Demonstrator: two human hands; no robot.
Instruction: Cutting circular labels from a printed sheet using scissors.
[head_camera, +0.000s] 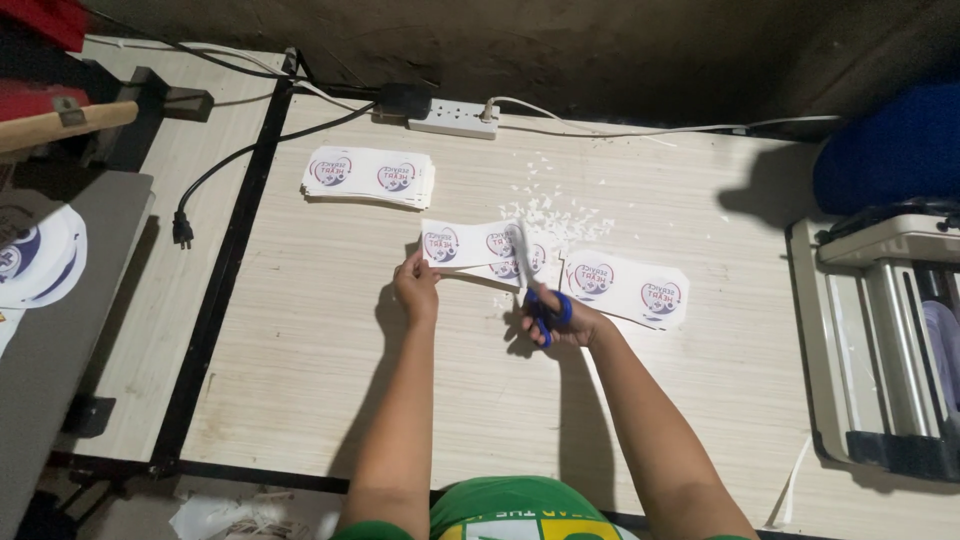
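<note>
Head view shows us our left hand (417, 285) pinching the left end of a printed paper strip (470, 243), its grip closed on the sheet just above the pale wooden surface (330, 330). Our right hand (562, 322) has its grip closed through the blue handles of the scissors (530, 275), whose blades cross the strip. A cut stack (628, 288) lies just right; another stack (368, 176) sits farther back, with paper scraps (560, 210) between.
</note>
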